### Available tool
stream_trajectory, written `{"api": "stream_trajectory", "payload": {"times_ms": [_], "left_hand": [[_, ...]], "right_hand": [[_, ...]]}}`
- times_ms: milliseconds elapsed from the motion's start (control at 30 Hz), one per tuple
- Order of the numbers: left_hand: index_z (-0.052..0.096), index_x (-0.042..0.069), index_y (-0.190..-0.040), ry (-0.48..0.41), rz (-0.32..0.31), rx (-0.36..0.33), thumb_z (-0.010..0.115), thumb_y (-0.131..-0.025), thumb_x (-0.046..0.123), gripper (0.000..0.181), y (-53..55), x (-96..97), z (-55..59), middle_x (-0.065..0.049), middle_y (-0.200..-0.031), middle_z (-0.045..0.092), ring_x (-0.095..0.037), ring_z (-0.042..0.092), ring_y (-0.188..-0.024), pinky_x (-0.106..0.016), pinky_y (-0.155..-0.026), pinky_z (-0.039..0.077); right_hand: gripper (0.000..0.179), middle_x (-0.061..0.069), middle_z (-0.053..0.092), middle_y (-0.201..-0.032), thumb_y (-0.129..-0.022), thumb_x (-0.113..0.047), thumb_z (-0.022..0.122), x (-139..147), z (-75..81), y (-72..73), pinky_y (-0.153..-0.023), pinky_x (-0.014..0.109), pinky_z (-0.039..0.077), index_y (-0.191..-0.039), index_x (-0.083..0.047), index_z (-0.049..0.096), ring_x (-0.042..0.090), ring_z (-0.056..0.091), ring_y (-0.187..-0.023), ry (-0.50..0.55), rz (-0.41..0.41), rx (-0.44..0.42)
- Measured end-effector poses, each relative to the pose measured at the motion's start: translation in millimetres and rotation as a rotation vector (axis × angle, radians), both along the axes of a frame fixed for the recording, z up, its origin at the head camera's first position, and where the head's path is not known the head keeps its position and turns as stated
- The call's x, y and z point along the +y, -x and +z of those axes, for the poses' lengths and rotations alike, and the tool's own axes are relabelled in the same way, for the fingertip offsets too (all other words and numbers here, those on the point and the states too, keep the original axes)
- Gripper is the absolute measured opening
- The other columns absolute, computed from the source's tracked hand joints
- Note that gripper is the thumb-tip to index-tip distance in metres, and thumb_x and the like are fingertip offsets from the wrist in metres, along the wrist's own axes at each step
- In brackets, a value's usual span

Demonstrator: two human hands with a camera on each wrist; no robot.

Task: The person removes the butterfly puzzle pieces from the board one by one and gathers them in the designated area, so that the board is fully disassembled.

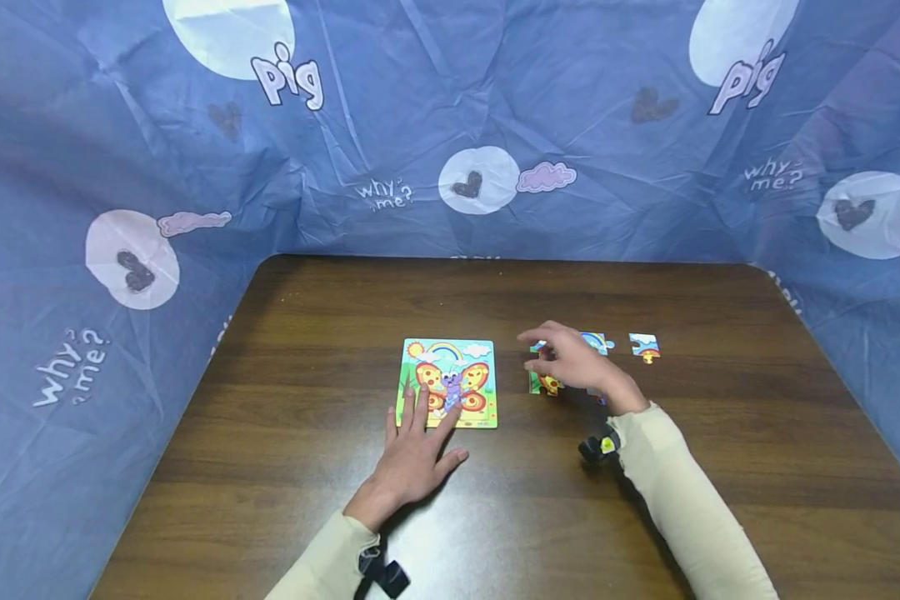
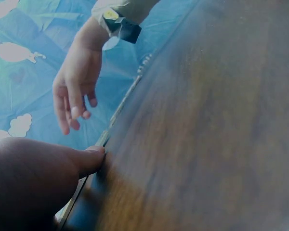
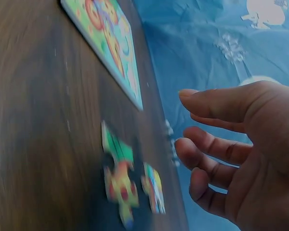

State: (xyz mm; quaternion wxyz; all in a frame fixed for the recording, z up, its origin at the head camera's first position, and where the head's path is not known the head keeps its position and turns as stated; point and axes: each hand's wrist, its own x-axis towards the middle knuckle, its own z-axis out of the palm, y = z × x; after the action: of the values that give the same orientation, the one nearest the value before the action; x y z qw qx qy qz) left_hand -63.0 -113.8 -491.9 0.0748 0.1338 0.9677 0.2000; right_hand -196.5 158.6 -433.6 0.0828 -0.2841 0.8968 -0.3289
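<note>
A square butterfly puzzle board point(image 1: 480, 352) lies flat on the table, left of the right hand. My left hand point(image 1: 412, 462) rests with spread fingers on its lower left part; in the left wrist view only part of that hand point(image 2: 36, 175) shows, thumb outstretched. Above loose jigsaw pieces, my right hand point(image 1: 573, 360) hovers, fingers loosely bent. The right wrist view shows nothing between the fingers of this hand point(image 3: 231, 139). Beneath it lie a green-and-yellow piece point(image 3: 121, 185) and a smaller-looking piece point(image 3: 155, 187), both apart from the hand.
A rainbow piece point(image 1: 596, 341) and a blue-and-red piece point(image 1: 644, 345) lie to the right, on the brown wooden table point(image 1: 330, 308). The right hand partly covers other pieces. Blue printed cloth point(image 1: 390, 108) hangs behind and along both sides.
</note>
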Motion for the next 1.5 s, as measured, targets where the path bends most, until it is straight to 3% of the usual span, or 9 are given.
{"api": "stream_trajectory", "payload": {"times_ms": [167,467,567,800,967,1267,1500], "left_hand": [[0.032,0.027,-0.158,0.011,0.002,-0.002,0.050,-0.100,0.053,0.066,1.0,-0.6,0.0,-0.028,-0.167,0.005,-0.047,-0.003,-0.156,-0.070,-0.121,0.006],[0.034,0.027,-0.157,0.022,-0.006,-0.012,0.049,-0.100,0.053,0.065,1.7,-0.3,-0.2,-0.028,-0.167,0.007,-0.048,-0.001,-0.156,-0.071,-0.121,0.006],[0.034,0.026,-0.157,0.029,-0.006,-0.014,0.049,-0.100,0.054,0.065,1.8,-0.2,-0.3,-0.028,-0.167,0.007,-0.047,-0.001,-0.156,-0.071,-0.120,0.006],[0.036,0.025,-0.156,0.024,-0.006,-0.001,0.050,-0.100,0.053,0.064,0.7,-0.3,1.4,-0.029,-0.166,0.009,-0.048,0.000,-0.155,-0.072,-0.120,0.007],[0.036,0.026,-0.156,0.018,-0.007,-0.001,0.051,-0.100,0.052,0.065,-0.2,0.0,1.4,-0.029,-0.166,0.009,-0.048,0.000,-0.155,-0.072,-0.120,0.007],[0.035,0.026,-0.157,0.013,-0.003,-0.007,0.051,-0.100,0.052,0.065,-0.1,1.0,0.4,-0.028,-0.167,0.007,-0.047,-0.001,-0.156,-0.072,-0.120,0.007],[0.035,0.026,-0.157,0.006,-0.001,-0.006,0.051,-0.100,0.053,0.065,0.7,1.0,-0.3,-0.028,-0.167,0.006,-0.047,-0.003,-0.156,-0.072,-0.120,0.007]], "right_hand": [[0.045,0.019,0.063,-0.119,-0.091,-0.012,0.073,-24.6,-4.8,0.3,-0.077,0.031,0.051,-0.132,0.000,0.062,0.016,0.062,-0.088,-0.005,0.011,-0.018],[0.049,0.021,0.061,-0.118,-0.089,-0.013,0.074,-55.6,-18.6,-3.3,-0.072,0.025,0.048,-0.133,0.004,0.060,0.012,0.057,-0.080,-0.012,0.060,-0.015],[0.052,0.019,0.060,-0.120,-0.088,-0.016,0.076,-62.1,-22.5,-5.5,-0.073,0.027,0.046,-0.134,0.002,0.060,0.014,0.055,-0.081,-0.038,0.047,-0.012],[0.055,0.019,0.061,-0.122,-0.084,-0.022,0.080,-74.3,-31.7,-10.2,-0.087,0.040,0.048,-0.131,0.001,0.062,0.026,0.058,-0.101,-0.086,0.037,0.048],[0.059,0.018,0.059,-0.124,-0.083,-0.025,0.081,-78.5,-34.9,-13.4,-0.095,0.045,0.050,-0.133,-0.001,0.062,0.029,0.059,-0.109,-0.123,-0.001,0.015],[0.049,0.013,0.060,-0.118,-0.085,-0.027,0.080,-82.3,-34.4,-15.9,-0.094,0.046,0.051,-0.129,-0.010,0.067,0.025,0.060,-0.107,-0.181,0.001,-0.005],[0.047,0.012,0.059,-0.119,-0.084,-0.025,0.081,-82.9,-35.9,-15.6,-0.091,0.045,0.052,-0.127,-0.011,0.068,0.024,0.060,-0.103,-0.168,-0.009,-0.002]]}}
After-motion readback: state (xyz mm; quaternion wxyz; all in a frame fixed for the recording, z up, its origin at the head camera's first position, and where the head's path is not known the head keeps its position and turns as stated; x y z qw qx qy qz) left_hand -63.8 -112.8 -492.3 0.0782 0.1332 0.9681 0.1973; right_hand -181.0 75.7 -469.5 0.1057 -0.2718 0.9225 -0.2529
